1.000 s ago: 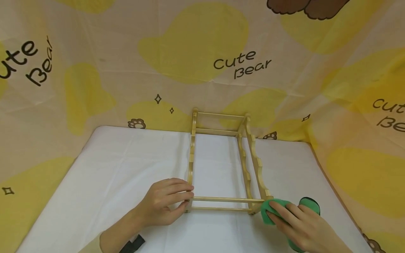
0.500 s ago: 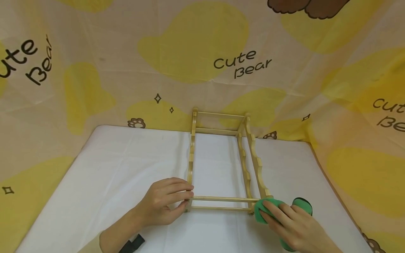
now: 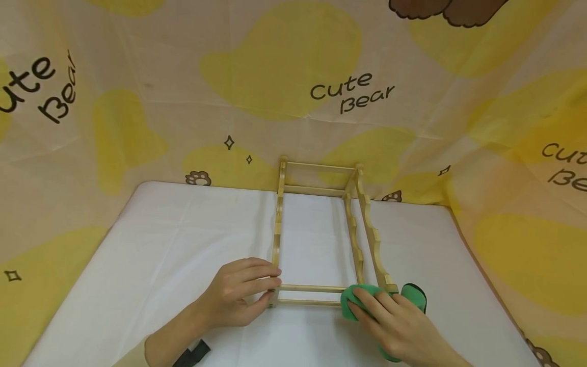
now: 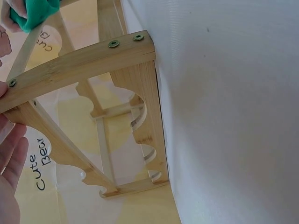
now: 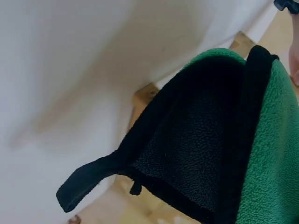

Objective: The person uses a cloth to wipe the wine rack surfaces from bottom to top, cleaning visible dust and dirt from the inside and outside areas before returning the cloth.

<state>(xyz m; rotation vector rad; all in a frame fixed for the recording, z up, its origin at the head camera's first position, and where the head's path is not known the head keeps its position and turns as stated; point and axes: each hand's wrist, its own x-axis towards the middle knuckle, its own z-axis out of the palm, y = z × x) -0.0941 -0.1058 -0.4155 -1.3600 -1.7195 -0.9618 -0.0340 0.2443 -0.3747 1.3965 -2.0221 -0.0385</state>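
Observation:
A light wooden rack (image 3: 377,250) with scalloped side rails stands on the white surface. My left hand (image 3: 243,293) grips its near left corner, thumb below and fingers above; in the left wrist view fingertips lie on both sides of the end piece (image 4: 79,65). In my right hand (image 3: 394,321) is a bunched green cloth (image 3: 355,298), pressed over the front crossbar (image 3: 312,288) toward its right end. The right wrist view is mostly filled by the cloth's dark underside and black edging (image 5: 187,130); the right fingers are hidden there.
White cloth covers the table (image 3: 183,234). Yellow printed fabric (image 3: 284,61) hangs behind and at both sides, close to the rack's far end. A black strap (image 3: 192,352) is beside the left wrist.
My right hand has slid the green cloth leftward, from the rack's near right corner onto the front crossbar. The left hand and the rack have stayed in place.

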